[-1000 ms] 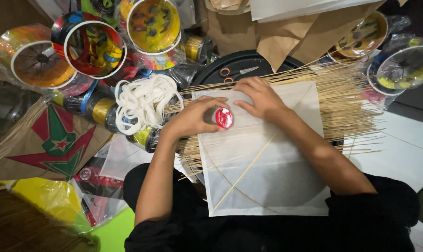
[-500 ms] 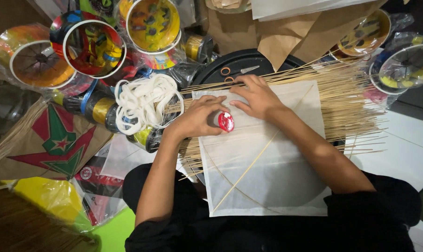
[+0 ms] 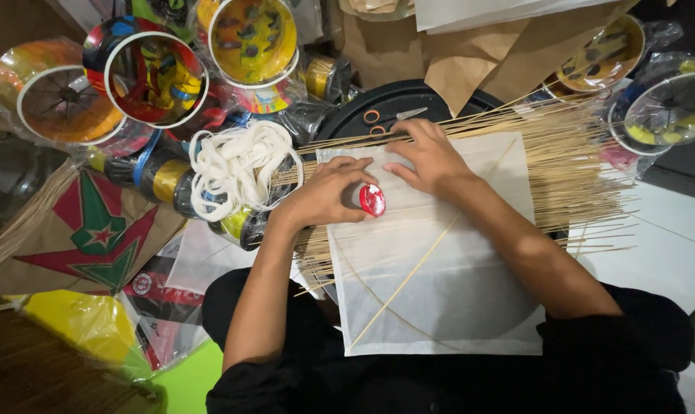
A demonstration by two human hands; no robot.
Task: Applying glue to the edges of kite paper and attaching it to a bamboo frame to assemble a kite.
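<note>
A white paper kite [image 3: 439, 268] with two thin crossed bamboo sticks lies on my lap, over a layer of bamboo sticks [image 3: 570, 161]. My left hand [image 3: 328, 192] holds a small red-capped glue bottle [image 3: 372, 199] at the kite's upper left area, fingers curled around it. My right hand [image 3: 428, 157] lies flat near the kite's top edge, fingers spread and pressing the paper just right of the bottle.
A coil of white string [image 3: 236, 165] sits left of my hands. Colourful string spools [image 3: 152, 77] fill the back left, more spools [image 3: 665, 107] the back right. Orange-handled scissors [image 3: 382, 116] rest on a black round tray. A brown star-patterned kite [image 3: 87, 238] lies at left.
My left hand has drawn the glue bottle slightly down and right along the paper. My right hand stays pressed on the kite's top.
</note>
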